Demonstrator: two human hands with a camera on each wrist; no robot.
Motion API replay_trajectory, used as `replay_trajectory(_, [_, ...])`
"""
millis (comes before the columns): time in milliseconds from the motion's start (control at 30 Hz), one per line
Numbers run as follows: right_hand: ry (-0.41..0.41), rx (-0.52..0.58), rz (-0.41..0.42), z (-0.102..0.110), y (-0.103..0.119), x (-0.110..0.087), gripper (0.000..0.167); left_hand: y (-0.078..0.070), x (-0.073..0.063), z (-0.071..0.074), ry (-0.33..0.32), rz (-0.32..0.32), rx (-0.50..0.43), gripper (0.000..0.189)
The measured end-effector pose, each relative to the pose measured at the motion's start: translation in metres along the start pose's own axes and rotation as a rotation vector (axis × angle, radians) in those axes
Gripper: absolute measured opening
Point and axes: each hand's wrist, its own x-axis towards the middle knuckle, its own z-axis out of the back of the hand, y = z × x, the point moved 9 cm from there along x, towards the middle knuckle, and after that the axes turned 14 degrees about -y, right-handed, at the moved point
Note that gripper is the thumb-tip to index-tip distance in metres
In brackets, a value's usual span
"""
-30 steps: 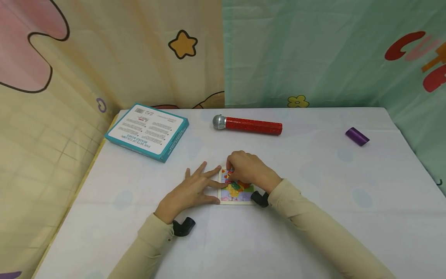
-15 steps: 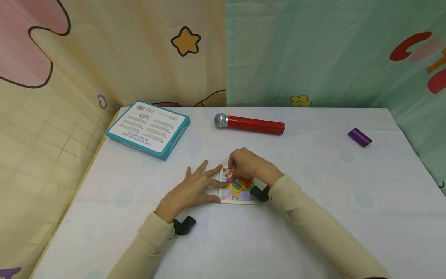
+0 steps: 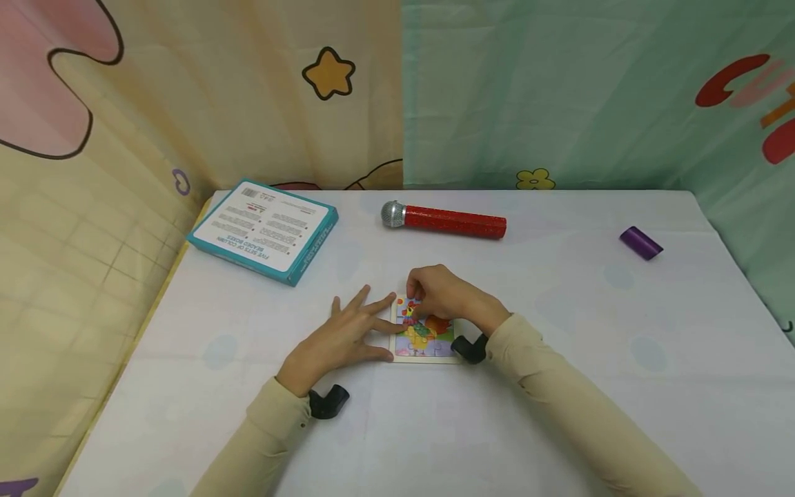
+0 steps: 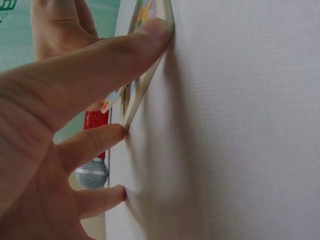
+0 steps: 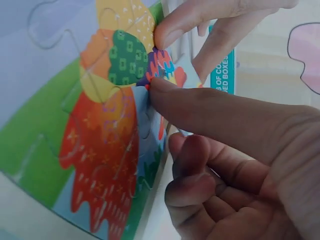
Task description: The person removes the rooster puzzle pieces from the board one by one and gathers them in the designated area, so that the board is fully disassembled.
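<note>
A small jigsaw puzzle (image 3: pixel 428 348) with a colourful rooster picture lies in a pale frame on the white table. My left hand (image 3: pixel 338 338) is spread along its left side, fingers fairly straight; its thumb (image 4: pixel 150 35) touches the frame's edge and one fingertip (image 5: pixel 172 37) rests on the picture. Over the upper part, my right hand (image 3: pixel 450 298) pinches a puzzle piece (image 4: pixel 111 101) between thumb and curled fingers. That piece stands tilted up from the frame in the left wrist view. The right hand covers the puzzle's upper right corner in the head view.
A teal-edged box (image 3: pixel 261 231) lies at the back left. Behind the puzzle is a red microphone (image 3: pixel 456 221) with a silver head. A short purple tube (image 3: pixel 642 243) lies at the far right. Printed curtains (image 3: pixel 559 90) rise behind the table.
Both hands stay at the puzzle in nearly the same pose. The right wrist has shifted slightly to the right, and the head view has moved a little.
</note>
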Motion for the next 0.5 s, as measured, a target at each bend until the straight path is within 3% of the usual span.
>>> replay_trajectory(500, [-0.141,0.209,0.066,0.012,-0.004,-0.007,0.007,-0.001,-0.001,0.002,0.015,0.001,0.009,0.054])
